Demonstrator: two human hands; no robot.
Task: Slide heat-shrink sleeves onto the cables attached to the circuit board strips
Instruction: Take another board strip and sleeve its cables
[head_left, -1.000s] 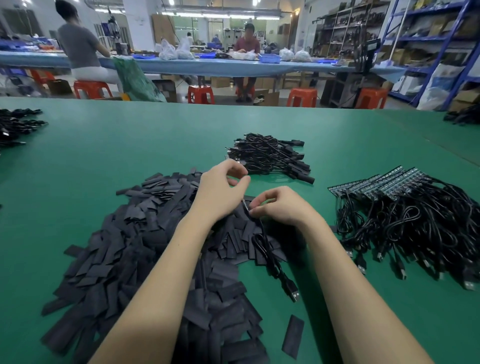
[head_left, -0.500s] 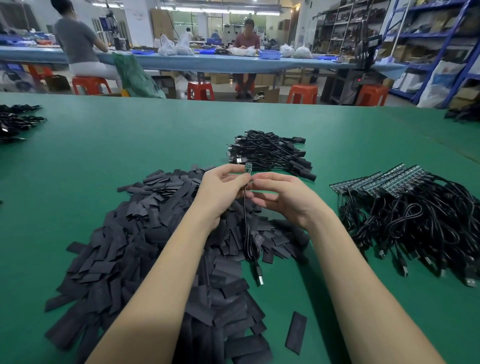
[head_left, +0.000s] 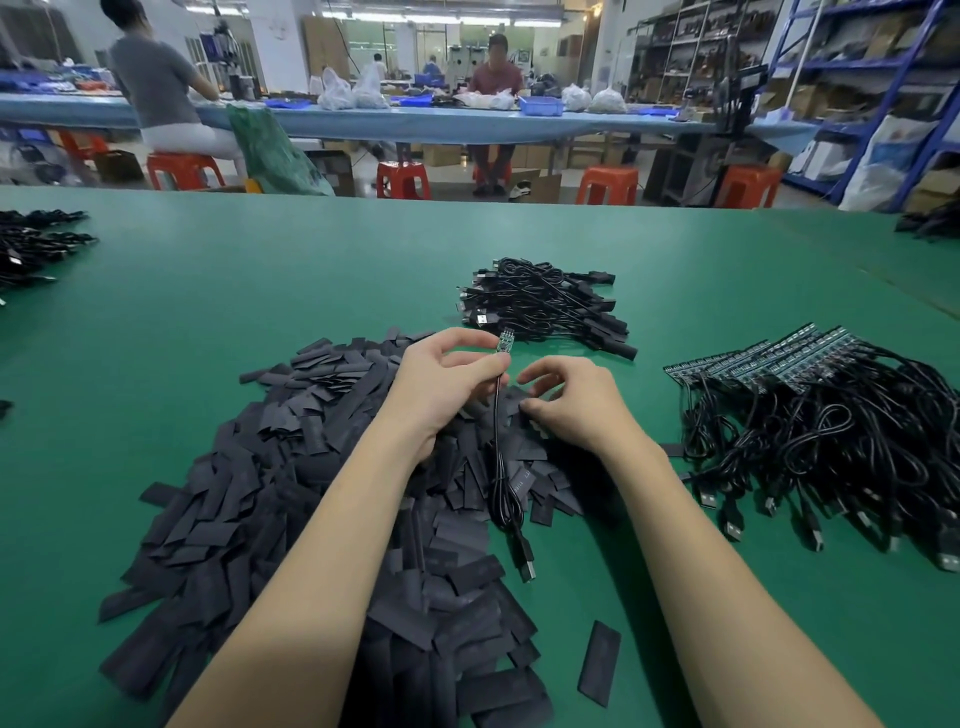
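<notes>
One cable (head_left: 497, 415) pinched in left hand (head_left: 447, 384), board strip (head_left: 505, 341) up, axis vertical. Right hand (head_left: 571, 402) curled just beside, on sleeve pile (head_left: 270, 467); grip unclear.

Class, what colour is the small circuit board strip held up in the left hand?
Green, with tiny pale components, on the circuit board strip pinched by the left hand; head view.

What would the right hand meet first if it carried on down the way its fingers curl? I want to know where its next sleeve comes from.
Probably the pile of heat-shrink sleeves right under the right hand; whether the fingers already touch it is unclear.
</notes>
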